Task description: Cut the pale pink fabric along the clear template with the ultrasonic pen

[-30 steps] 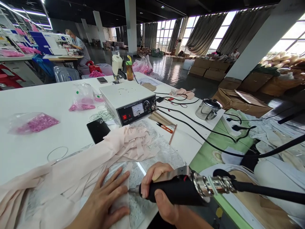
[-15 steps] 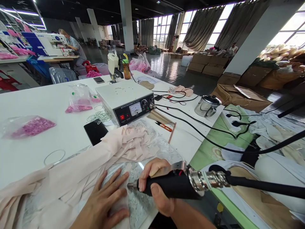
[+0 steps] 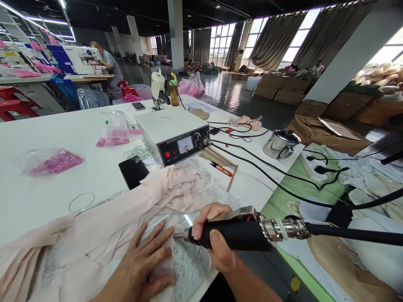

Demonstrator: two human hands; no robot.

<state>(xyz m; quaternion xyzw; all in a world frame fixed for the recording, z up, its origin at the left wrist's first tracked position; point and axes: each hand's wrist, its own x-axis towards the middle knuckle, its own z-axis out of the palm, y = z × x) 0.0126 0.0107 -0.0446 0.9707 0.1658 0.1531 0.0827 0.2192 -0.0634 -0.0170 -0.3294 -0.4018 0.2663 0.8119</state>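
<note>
My left hand [image 3: 143,260] lies with spread fingers on a narrow pale pink fabric strip [image 3: 163,289], pressing it onto a clear, mottled sheet [image 3: 190,264]. Wrapped around the black body of a handheld ultrasonic welder [image 3: 242,233] is my right hand [image 3: 217,239]. The tool's metal tip [image 3: 181,236] points left, close to my left index fingertip at the strip's edge; contact is hard to make out. More pale pink strips [image 3: 119,214] are heaped beyond and left of my left hand. A thick black cable [image 3: 352,233] runs from the tool's rear to the right.
Behind the strips stands a control box [image 3: 182,144] with a lit red switch. Around it lie a black phone [image 3: 134,172], orange thread snips [image 3: 222,169] and bags of pink pieces [image 3: 58,161]. A lidded glass mug [image 3: 281,144] stands near the right table edge. Black cables cross the right side.
The view has turned slightly left. The welder's tip has moved a little away from me along the strip's edge. My left hand stays spread on the fabric.
</note>
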